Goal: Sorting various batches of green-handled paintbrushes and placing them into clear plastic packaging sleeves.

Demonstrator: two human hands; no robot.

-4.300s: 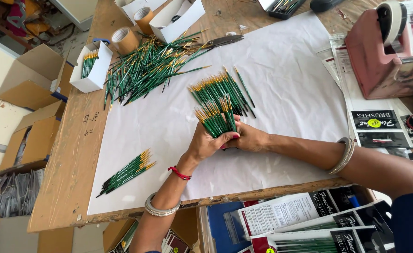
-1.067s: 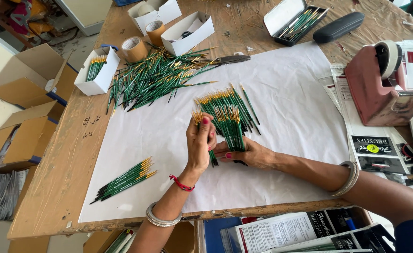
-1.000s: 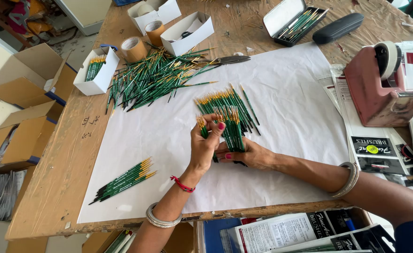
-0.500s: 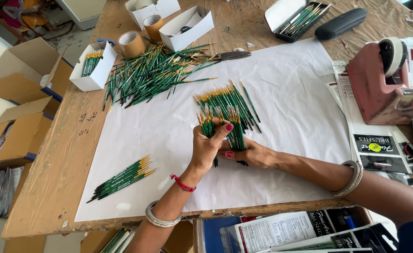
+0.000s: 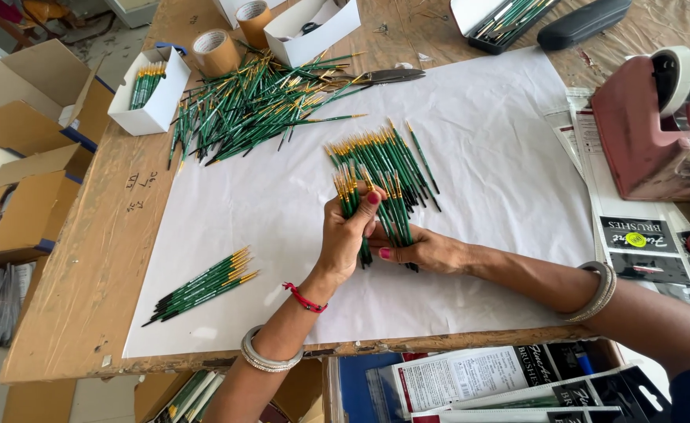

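Note:
My left hand (image 5: 345, 239) grips a small bunch of green-handled paint brushes (image 5: 350, 192) with gold ferrules, tips pointing away from me. My right hand (image 5: 423, 251) lies on the white paper sheet (image 5: 502, 157) and holds the lower ends of another few brushes (image 5: 396, 211) beside the left hand. Just beyond both hands a fanned row of the same brushes (image 5: 384, 157) lies on the paper. A small sorted bundle of brushes (image 5: 204, 283) lies at the paper's near left. A big loose heap of brushes (image 5: 259, 106) covers the paper's far left corner.
A pink tape dispenser (image 5: 658, 125) stands at the right. Scissors (image 5: 384, 76), two rolls of brown tape (image 5: 216, 51), white boxes (image 5: 153, 94) and an open black case of brushes (image 5: 509, 19) lie at the back. Printed packaging sleeves (image 5: 643, 243) lie right; cardboard boxes (image 5: 24, 86) stand left of the table.
My left hand has lifted a small bunch of brushes off the fanned row and now holds it upright. My right hand stays on the paper by the brush ends.

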